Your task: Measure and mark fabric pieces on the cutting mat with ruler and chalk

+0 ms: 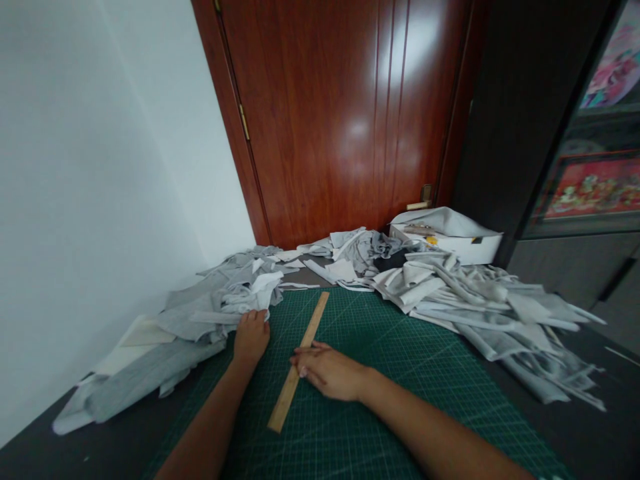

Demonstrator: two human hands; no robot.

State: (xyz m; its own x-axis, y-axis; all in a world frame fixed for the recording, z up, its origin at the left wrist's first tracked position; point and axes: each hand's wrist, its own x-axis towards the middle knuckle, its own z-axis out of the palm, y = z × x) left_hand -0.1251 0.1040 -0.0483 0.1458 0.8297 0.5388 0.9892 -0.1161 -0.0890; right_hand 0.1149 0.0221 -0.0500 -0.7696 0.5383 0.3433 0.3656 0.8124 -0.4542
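Note:
A wooden ruler (286, 399) lies slantwise on the green cutting mat (385, 347). Its far end points toward the door. My right hand (327, 372) is closed over the ruler's middle, fingers and thumb at its edges. Further left, my left hand (253, 335) reaches the edge of a heap of grey fabric (207, 300), its fingers curled onto the cloth. The fingertips are partly lost in the folds. The mat shows a printed grid and has no cloth between my two hands.
Strips of pale fabric (480, 307) are heaped on the right of the dark table (40, 457). A white box (475, 250) with cloth on top stands behind them. Scraps (350, 247) lie along the back, before a wooden door (325, 120). A white wall (100, 167) borders the left side.

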